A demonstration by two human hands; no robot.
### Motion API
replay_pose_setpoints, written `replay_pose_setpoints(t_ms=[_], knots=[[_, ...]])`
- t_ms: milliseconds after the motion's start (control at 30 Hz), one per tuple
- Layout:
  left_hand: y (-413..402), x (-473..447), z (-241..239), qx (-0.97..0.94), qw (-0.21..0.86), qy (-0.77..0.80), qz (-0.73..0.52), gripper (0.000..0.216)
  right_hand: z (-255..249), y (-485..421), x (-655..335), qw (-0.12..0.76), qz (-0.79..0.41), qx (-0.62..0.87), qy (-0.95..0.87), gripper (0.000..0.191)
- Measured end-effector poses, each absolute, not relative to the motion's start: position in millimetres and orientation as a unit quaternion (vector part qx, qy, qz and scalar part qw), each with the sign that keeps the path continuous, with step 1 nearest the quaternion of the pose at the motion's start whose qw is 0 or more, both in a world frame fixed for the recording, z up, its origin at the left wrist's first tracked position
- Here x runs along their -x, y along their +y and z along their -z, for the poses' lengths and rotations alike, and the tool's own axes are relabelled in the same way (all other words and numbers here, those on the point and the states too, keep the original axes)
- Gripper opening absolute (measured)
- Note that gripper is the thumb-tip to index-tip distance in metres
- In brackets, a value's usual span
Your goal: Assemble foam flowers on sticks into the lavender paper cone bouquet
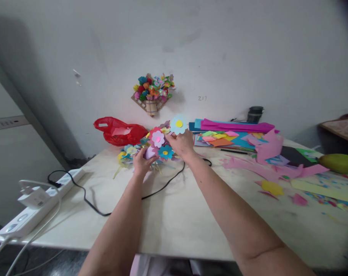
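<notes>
My left hand is closed round a pale lilac piece, at the foot of a cluster of paper flowers; its full shape is hidden. In my right hand, the fingers pinch at a light blue paper flower with a yellow centre, on the cluster's right side. Between the hands show a lilac flower with a pink centre, backed by a red one, and a teal flower. More paper flowers in yellow and pale blue lie behind the left hand. The stems are mostly hidden.
A red plastic bag sits behind the flowers. Coloured sheets and pink scraps cover the table's right side. At left lies a power strip, its black cable crossing near my arms. A flower basket hangs on the wall.
</notes>
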State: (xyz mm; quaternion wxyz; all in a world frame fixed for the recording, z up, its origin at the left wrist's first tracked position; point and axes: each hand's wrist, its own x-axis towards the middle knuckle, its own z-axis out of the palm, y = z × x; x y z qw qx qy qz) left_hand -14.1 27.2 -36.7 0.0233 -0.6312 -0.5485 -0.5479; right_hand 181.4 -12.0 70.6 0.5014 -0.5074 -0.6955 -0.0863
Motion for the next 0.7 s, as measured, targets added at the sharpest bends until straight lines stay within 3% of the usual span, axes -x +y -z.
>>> replay_pose_setpoints(t_ms=[333, 700], knots=[[30, 18, 39, 0.630, 0.029, -0.552, 0.545, 0.048, -90, -14, -210, 0.618, 0.088, 0.478, -0.617, 0.028], [32, 20, 37, 0.630, 0.038, -0.542, 0.555, 0.049, -87, -12, -209, 0.595, 0.090, 0.492, -0.629, 0.023]])
